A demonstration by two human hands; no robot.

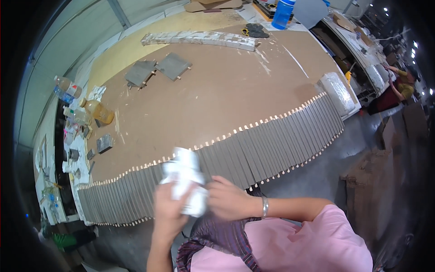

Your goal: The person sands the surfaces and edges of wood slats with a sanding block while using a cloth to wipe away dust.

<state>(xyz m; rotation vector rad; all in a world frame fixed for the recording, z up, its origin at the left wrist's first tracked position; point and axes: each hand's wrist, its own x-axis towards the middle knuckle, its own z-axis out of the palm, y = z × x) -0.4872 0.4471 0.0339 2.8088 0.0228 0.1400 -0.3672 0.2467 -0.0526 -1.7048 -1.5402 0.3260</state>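
Note:
A crumpled white cloth (pixel 185 174) is bunched in my left hand (pixel 168 206), its fingers closed around it and smeared by motion. Just to the cloth's right, my right hand (pixel 230 200) has its fingers curled inward; whether anything is in them is hidden. Both hands are above the near edge of a long curved row of grey slats (pixel 231 156), packed side by side. Small pale wooden pegs (pixel 260 121) stick out from the slats' ends along both edges.
Two grey panels with pegs (pixel 173 66) lie on the brown table (pixel 181 109). A long wrapped bundle (pixel 199 38) and dark gloves (pixel 256 31) lie at the back. Bottles (pixel 99 111) stand left, a blue bottle (pixel 283 13) far right. A plastic-wrapped block (pixel 337 95) ends the row; another person (pixel 396 90) stands beyond.

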